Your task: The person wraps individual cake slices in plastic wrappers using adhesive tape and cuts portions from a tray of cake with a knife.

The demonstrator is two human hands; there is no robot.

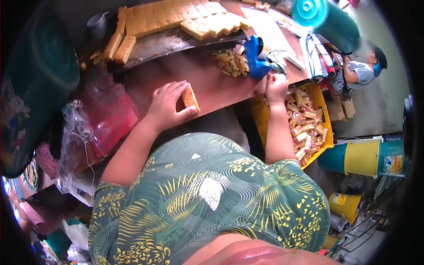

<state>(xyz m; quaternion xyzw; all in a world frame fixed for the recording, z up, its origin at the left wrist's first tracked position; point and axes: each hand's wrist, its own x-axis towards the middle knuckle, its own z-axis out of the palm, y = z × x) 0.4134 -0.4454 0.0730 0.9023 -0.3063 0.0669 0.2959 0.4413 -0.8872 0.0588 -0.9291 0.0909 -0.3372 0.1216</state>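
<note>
Golden bar is pinched between the left hand's thumb and fingers, near the worktop's edge.
Curled right hand sits just beside a blue tape dispenser; whether it grips anything, I cannot tell. Farther out: crumbs, a yellow crate of small bars, sliced cake.

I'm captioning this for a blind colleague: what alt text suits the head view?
A person's left hand holds a golden cake-like bar over a brown table, while the right hand is beside a blue tape dispenser. A yellow crate of small bars stands at right.
</note>
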